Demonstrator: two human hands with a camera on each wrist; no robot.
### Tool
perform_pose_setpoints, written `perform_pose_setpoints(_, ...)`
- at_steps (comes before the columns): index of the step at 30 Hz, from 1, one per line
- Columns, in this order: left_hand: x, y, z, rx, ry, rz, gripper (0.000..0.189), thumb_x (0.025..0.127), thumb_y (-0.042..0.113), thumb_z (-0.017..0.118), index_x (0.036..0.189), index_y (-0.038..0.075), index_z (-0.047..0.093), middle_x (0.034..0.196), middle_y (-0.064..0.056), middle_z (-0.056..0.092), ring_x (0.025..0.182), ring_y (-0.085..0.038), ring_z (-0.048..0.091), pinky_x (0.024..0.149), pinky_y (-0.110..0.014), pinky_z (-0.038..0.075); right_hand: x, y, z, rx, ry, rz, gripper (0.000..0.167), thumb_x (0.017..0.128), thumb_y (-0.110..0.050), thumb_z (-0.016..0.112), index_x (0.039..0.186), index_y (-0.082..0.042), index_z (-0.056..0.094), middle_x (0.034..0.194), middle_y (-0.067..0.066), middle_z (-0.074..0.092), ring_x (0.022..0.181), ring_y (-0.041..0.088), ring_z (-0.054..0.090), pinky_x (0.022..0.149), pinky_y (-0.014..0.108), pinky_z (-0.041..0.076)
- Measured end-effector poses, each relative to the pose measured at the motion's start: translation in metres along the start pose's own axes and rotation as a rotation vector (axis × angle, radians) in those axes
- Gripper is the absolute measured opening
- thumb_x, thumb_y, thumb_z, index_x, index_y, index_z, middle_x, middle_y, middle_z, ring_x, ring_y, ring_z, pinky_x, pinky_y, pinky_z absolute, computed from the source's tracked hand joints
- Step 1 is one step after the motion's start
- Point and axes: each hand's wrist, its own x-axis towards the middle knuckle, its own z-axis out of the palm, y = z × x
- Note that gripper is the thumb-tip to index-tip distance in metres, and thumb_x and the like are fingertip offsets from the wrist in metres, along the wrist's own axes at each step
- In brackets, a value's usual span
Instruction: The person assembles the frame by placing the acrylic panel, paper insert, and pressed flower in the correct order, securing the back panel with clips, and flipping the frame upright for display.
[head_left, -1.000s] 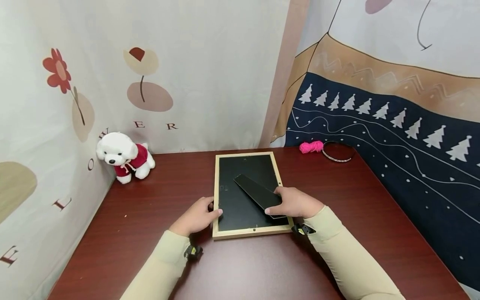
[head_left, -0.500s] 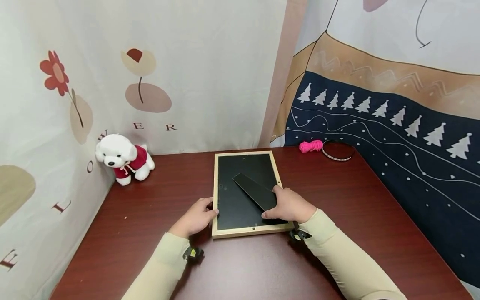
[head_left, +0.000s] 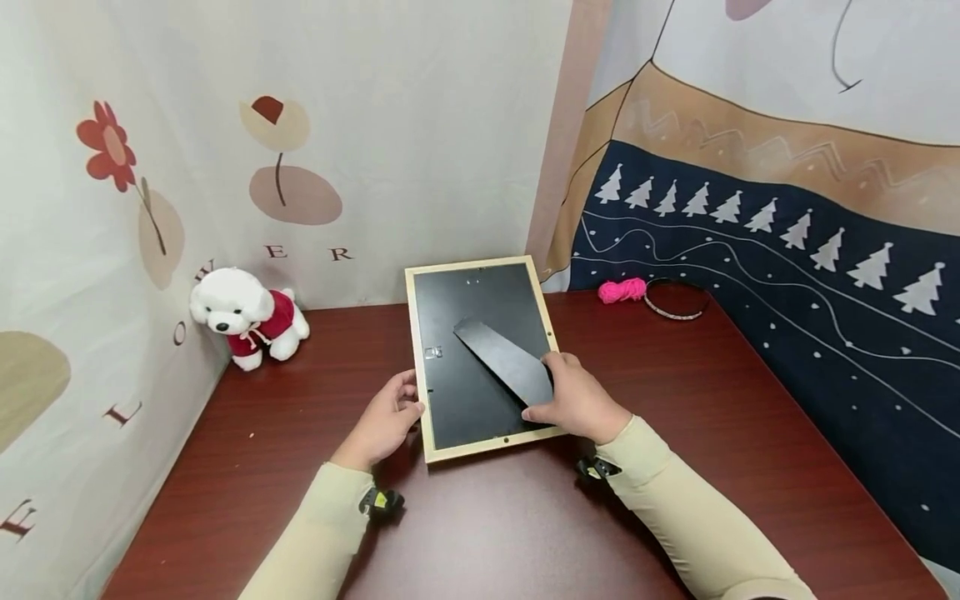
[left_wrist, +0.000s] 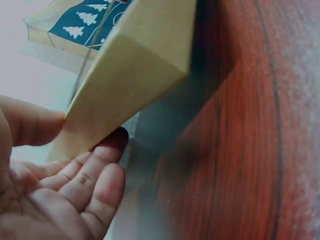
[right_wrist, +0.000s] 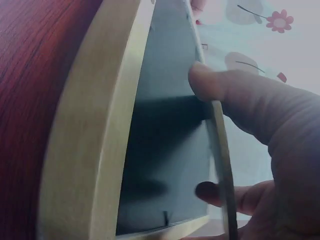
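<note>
A picture frame (head_left: pixel 468 417) with a pale wood rim and black backing lies back side up in the head view, its far end lifted off the table. From the backing a black easel stand (head_left: pixel 504 358) sticks out at a slant. My left hand (head_left: pixel 382 421) holds the frame's left edge, with the thumb at the rim and fingers underneath, as the left wrist view shows. The right hand (head_left: pixel 585 400) grips the stand's wide lower end near the right rim. In the right wrist view the thumb and a fingertip lie about the stand's edge (right_wrist: pixel 225 170).
A white toy dog (head_left: pixel 251 317) in a red top sits at the table's back left. A bundle of pink yarn (head_left: pixel 622 291) and a thin dark hoop (head_left: pixel 678 317) lie at the back right. Printed cloths (head_left: pixel 435 150) hang behind the brown table (head_left: pixel 487 533).
The picture frame was flat on the table; its far end has risen and the frame has turned slightly and shifted left. Both hands have kept their places on it, the left moving slightly up.
</note>
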Motion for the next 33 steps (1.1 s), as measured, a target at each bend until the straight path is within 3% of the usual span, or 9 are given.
perform_pose_setpoints(4, 0.001, -0.002, -0.003, -0.085, -0.017, 0.029, 0.060, 0.102, -0.006, 0.052, 0.157, -0.010, 0.029, 0.137, -0.031, 0.055, 0.120, -0.038, 0.063, 0.092, -0.034, 0.057, -0.001, -0.002, 0.000, 0.035, 0.040, -0.032, 0.085, 0.078, -0.029, 0.094, 0.143, 0.003, 0.049, 0.152, 0.025, 0.044, 0.124, 0.038, 0.060, 0.106, 0.050, 0.053)
perform_pose_setpoints(9, 0.001, -0.001, -0.004, -0.184, 0.018, 0.046, 0.057, 0.097, -0.012, 0.050, 0.149, -0.009, 0.028, 0.132, -0.028, 0.053, 0.111, -0.026, 0.063, 0.085, -0.021, 0.055, -0.001, -0.005, 0.000, 0.066, 0.062, -0.047, 0.084, 0.079, -0.030, 0.093, 0.145, -0.003, 0.050, 0.157, 0.023, 0.039, 0.127, 0.038, 0.057, 0.106, 0.053, 0.052)
perform_pose_setpoints(12, 0.002, 0.000, -0.004, -0.203, 0.038, 0.073, 0.057, 0.094, -0.014, 0.051, 0.146, -0.008, 0.027, 0.129, -0.026, 0.053, 0.106, -0.020, 0.063, 0.084, -0.020, 0.054, -0.002, -0.008, -0.002, 0.061, 0.104, -0.041, 0.086, 0.078, -0.032, 0.094, 0.149, -0.007, 0.051, 0.156, 0.023, 0.040, 0.131, 0.040, 0.054, 0.105, 0.056, 0.052)
perform_pose_setpoints(19, 0.001, 0.002, -0.003, -0.175, 0.086, 0.115, 0.056, 0.089, -0.015, 0.056, 0.139, -0.007, 0.032, 0.123, -0.026, 0.057, 0.099, -0.016, 0.065, 0.081, -0.022, 0.056, -0.007, -0.017, -0.008, -0.002, 0.193, -0.052, 0.093, 0.080, -0.030, 0.093, 0.158, -0.010, 0.048, 0.127, 0.016, 0.058, 0.112, 0.032, 0.062, 0.095, 0.049, 0.056)
perform_pose_setpoints(26, -0.001, 0.005, -0.002, -0.142, 0.091, 0.190, 0.055, 0.088, -0.017, 0.060, 0.135, -0.003, 0.035, 0.124, -0.026, 0.059, 0.105, -0.017, 0.068, 0.085, -0.021, 0.056, -0.010, -0.020, -0.017, -0.006, 0.205, -0.054, 0.089, 0.079, -0.025, 0.094, 0.155, -0.011, 0.048, 0.129, 0.014, 0.060, 0.107, 0.031, 0.064, 0.093, 0.051, 0.059)
perform_pose_setpoints(33, -0.004, 0.008, -0.003, -0.068, 0.096, 0.222, 0.057, 0.088, -0.014, 0.068, 0.135, 0.000, 0.038, 0.119, -0.023, 0.063, 0.110, -0.030, 0.069, 0.088, -0.022, 0.056, -0.009, -0.014, -0.026, -0.038, 0.206, -0.087, 0.087, 0.079, -0.026, 0.094, 0.153, -0.015, 0.050, 0.125, 0.012, 0.061, 0.098, 0.027, 0.063, 0.081, 0.044, 0.059)
